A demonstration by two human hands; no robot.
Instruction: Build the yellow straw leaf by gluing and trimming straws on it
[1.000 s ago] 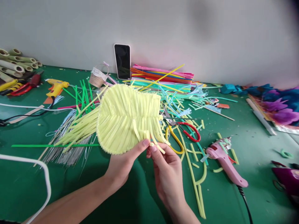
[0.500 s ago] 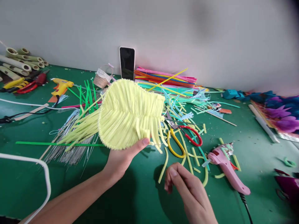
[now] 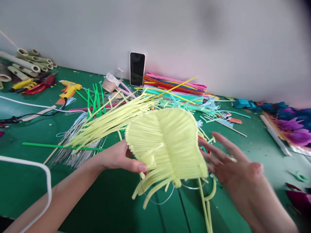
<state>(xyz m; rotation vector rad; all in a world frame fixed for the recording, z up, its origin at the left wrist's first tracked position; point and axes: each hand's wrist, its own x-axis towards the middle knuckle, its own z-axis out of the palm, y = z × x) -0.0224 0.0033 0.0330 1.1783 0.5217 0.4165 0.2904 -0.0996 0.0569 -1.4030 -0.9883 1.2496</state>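
A pale yellow-green leaf shape made of pipe cleaners [image 3: 167, 139] is held up over the table, its loose strip ends and a thin wire loop [image 3: 160, 203] pointing toward me. My left hand [image 3: 126, 160] grips its left edge, thumb on the front face and fingers behind. On the right, my right hand [image 3: 228, 165] is spread with fingers apart, close to the leaf's right edge; its fingertips are slightly blurred. Red-handled scissors [image 3: 205, 149] are mostly hidden behind the leaf and that hand.
Yellow-green pipe cleaners [image 3: 104, 124] lie over silver wires [image 3: 75, 158]. A yellow glue gun [image 3: 69, 89], pliers [image 3: 41, 84] and bamboo tubes [image 3: 36, 61] are at the left. A phone [image 3: 137, 69] leans on the wall by coloured bundles [image 3: 175, 82]. Purple flowers [image 3: 296, 126] sit right.
The leaf shape has swung round and moved right and down, its loose ends now toward me. My right hand has opened and moved right and up beside it. The pink glue gun is hidden from view.
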